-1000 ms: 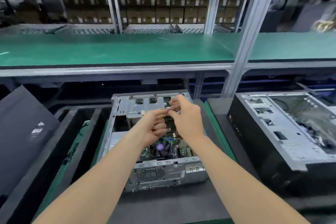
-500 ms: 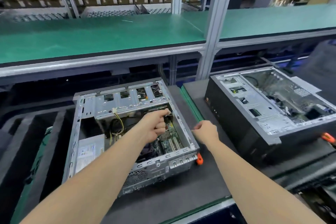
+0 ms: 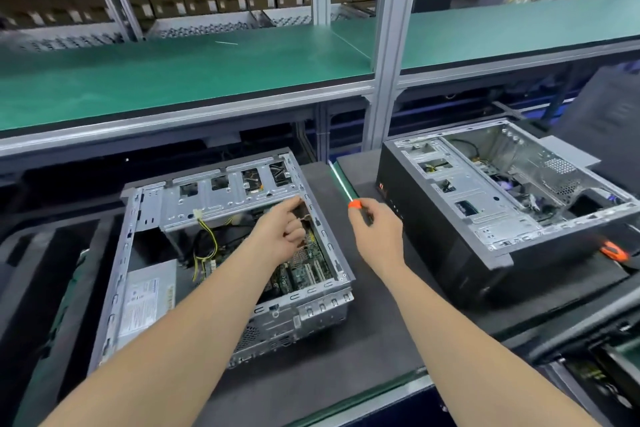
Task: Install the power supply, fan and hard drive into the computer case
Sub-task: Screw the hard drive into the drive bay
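**Screwdriver up, next comes the fastening**

Up off the desk [image 3: 349, 354] comes the screwdriver [image 3: 354, 204]. Half a second ago it lay by the near right corner of the computer case [image 3: 311, 308]. Now the right hand [image 3: 379, 236] has its fingers wrapped round the shaft, orange end pointing up, just beside the case's right wall. The left hand [image 3: 277, 232] has barely shifted and sits inside the case at the right end of the drive cage [image 3: 225, 201]. Its fingers are curled as if pinching something small, though I cannot tell what.

The power supply [image 3: 145, 302] lies in the near left corner of the case, label up. No hard drive or fan is plainly visible.

The step looks like driving a screw near the cage's edge. To do it well, the left hand should keep the part steady. The tip should come straight down into the head before any turning, clear of the yellow wires [image 3: 207, 246] and the motherboard [image 3: 308, 267] below. A slip there could scratch the board.
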Action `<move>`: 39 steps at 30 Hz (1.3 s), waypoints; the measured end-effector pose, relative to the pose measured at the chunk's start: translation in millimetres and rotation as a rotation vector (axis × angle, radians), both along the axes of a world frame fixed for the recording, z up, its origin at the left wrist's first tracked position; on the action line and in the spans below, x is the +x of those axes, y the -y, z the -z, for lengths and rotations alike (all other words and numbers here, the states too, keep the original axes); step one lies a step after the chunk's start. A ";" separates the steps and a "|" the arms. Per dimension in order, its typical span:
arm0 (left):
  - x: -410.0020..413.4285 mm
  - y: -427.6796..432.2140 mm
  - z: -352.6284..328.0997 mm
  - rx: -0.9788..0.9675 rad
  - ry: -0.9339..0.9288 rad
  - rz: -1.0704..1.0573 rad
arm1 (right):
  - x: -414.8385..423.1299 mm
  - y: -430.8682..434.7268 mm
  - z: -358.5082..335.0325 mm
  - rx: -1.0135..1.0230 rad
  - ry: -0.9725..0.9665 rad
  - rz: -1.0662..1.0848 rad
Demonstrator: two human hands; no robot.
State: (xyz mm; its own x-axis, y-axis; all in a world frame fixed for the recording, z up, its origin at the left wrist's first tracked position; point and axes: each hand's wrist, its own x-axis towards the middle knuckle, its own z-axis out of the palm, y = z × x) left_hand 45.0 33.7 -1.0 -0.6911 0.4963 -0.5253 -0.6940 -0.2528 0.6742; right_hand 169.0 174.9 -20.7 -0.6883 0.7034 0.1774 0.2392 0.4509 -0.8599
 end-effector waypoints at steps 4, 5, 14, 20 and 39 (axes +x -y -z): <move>-6.6 3.7 -13.0 0.074 0.015 -0.050 | -6.7 -2.0 -26.2 0.211 0.031 -0.232; -7.4 4.6 -15.0 0.090 0.017 -0.054 | -7.8 -1.5 -29.3 0.258 0.072 -0.271; -8.4 19.2 -14.5 0.197 0.064 -0.155 | -8.5 -3.3 -33.6 0.385 0.119 -0.354; -4.1 23.7 -12.4 0.207 0.054 -0.236 | -13.6 -0.1 -36.4 0.461 0.100 -0.385; -103.4 62.7 -20.8 -0.237 -0.318 -0.064 | -98.8 28.8 -85.1 0.105 -0.157 -0.282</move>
